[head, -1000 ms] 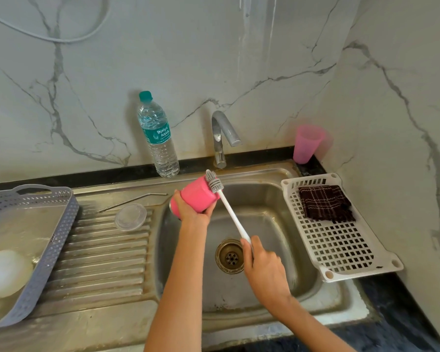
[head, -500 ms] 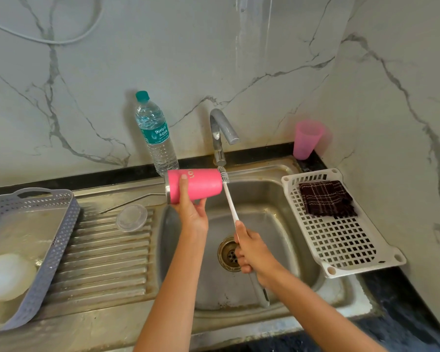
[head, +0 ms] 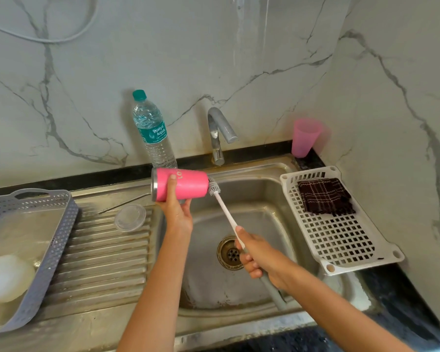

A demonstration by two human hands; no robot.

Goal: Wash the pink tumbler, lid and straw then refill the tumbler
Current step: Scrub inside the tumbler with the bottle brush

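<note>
Left hand (head: pixel 178 212) was wrapped round pink tumbler (head: pixel 188 184), held sideways above left edge of sink (head: pixel 264 199), rim pointed left. Right hand (head: pixel 259 255) was clenched on brush (head: pixel 224 209) handle; bristles were pressed against tumbler's right end. Lid (head: pixel 130 217), straw (head: pixel 122 205) were seen on drainboard, just left of tumbler.

Forearms bare; L hand (head: pixel 177 212) & R hand (head: pixel 261 255) bare.

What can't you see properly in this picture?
Head view only:
- Inside of the pink tumbler: it is seen side-on, so its own wall hides it.
- Middle of the brush handle: the right hand wraps it.
- White lump in the grey basket: blurred and cut by the left edge; cannot tell what it is.
- Far end of the straw: behind the tumbler.
</note>
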